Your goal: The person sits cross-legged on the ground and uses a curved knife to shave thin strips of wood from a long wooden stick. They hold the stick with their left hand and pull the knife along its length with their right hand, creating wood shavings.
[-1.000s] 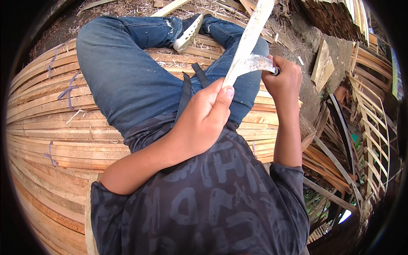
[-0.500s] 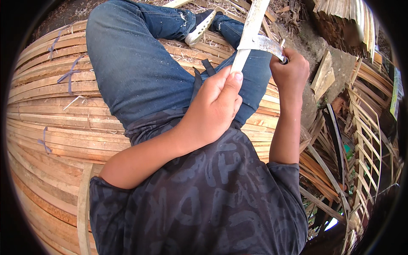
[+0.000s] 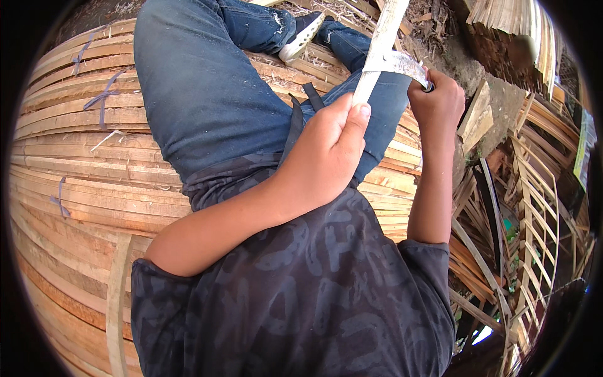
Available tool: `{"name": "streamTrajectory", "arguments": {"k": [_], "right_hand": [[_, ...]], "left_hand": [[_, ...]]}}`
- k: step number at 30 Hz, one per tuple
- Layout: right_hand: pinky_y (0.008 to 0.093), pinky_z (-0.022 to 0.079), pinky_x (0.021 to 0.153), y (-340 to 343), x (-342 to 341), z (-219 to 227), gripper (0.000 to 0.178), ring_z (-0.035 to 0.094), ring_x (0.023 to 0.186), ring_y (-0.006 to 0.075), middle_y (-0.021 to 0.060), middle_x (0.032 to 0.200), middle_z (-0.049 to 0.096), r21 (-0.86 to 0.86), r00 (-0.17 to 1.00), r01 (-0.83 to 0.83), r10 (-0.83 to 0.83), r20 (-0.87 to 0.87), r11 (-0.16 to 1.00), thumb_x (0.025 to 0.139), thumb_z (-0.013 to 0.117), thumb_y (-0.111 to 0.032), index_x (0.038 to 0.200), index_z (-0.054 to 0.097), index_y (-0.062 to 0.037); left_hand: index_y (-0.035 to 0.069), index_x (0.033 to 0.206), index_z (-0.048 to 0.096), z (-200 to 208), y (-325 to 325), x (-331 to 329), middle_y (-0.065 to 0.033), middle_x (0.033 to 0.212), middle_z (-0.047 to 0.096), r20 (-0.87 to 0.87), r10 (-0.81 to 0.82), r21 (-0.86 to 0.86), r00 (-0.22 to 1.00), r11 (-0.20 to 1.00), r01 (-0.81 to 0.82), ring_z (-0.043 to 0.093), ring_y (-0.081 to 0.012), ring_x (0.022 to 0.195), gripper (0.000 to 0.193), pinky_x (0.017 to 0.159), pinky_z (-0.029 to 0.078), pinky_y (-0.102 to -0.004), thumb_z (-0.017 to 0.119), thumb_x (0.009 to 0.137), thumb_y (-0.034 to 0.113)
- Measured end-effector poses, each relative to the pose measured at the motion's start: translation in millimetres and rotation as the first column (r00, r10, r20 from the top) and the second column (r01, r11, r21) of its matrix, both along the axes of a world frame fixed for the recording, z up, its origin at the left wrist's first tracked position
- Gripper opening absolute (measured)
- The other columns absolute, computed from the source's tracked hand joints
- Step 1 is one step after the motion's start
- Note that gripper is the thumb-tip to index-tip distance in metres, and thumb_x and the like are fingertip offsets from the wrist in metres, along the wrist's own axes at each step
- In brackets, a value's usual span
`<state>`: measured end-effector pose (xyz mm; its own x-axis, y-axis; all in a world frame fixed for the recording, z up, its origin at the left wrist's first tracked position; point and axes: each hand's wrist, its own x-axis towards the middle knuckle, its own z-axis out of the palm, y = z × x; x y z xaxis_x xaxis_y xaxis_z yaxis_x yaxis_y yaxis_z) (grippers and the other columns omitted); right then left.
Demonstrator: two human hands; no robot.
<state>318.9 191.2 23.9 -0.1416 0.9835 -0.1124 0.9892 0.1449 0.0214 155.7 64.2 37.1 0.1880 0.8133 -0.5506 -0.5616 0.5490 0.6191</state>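
Above right edge of wood stack [image 3: 119, 196]: gripping stick [image 3: 384, 38] by near end with left hand [image 3: 333, 144], apparently to steady it; clutching knife [image 3: 405, 63] in right hand [image 3: 438, 100], set crosswise against stick, beyond left hand, probably for safety.

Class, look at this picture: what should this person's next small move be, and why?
Probably a short push of the curved blade along the wooden strip, away from the left hand. The right hand grips the blade at its outer end, and the blade lies across the strip just beyond the left hand's grip, so moving outward seems safest.
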Motion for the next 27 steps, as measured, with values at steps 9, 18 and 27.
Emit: {"name": "streamTrajectory", "arguments": {"k": [9, 18, 27], "right_hand": [[0.0444, 0.049, 0.069, 53.4, 65.6, -27.4, 0.033, 0.064, 0.074, 0.0399, 0.027, 0.072, 0.063, 0.072, 0.947, 0.286, -0.27, -0.177, 0.956, 0.077, 0.061, -0.026, 0.078, 0.067, 0.0062], [0.0378, 0.042, 0.051, -37.9, 33.6, -15.5, 0.027, 0.053, 0.047, 0.0239, 0.0115, 0.05, 0.055, -0.078, 0.894, 0.179, -0.195, -0.404, 0.981, 0.08, 0.063, -0.021, 0.067, 0.064, 0.0025], [0.0455, 0.05, 0.081, 41.7, 82.6, -22.2, 0.033, 0.064, 0.087, 0.042, 0.0272, 0.088, 0.066, -0.011, 0.906, 0.42, -0.418, 0.071, 0.907, 0.078, 0.059, -0.028, 0.084, 0.07, 0.0031]], "left_hand": [[0.007, 0.089, 0.042, 1.6, -16.0, 12.1, 0.0054, 0.06, 0.032, -0.056, -0.145, 0.124, 0.988, 0.981, 0.151, 0.03, -0.0015, 0.048, 0.027, 0.043, 0.027, -0.0198, 0.035, 0.104, 0.029], [0.009, 0.089, 0.041, -4.8, 1.6, 13.9, 0.0051, 0.058, 0.031, 0.057, -0.055, 0.011, 0.997, 0.998, 0.054, 0.027, -0.0024, 0.045, 0.025, 0.039, 0.025, -0.0202, 0.035, 0.104, 0.029], [0.007, 0.09, 0.044, -6.7, -21.3, 15.6, 0.0044, 0.059, 0.037, -0.067, -0.324, -0.025, 0.944, 0.946, 0.323, 0.032, -0.0023, 0.044, 0.026, 0.039, 0.028, -0.0202, 0.036, 0.104, 0.027]]}}
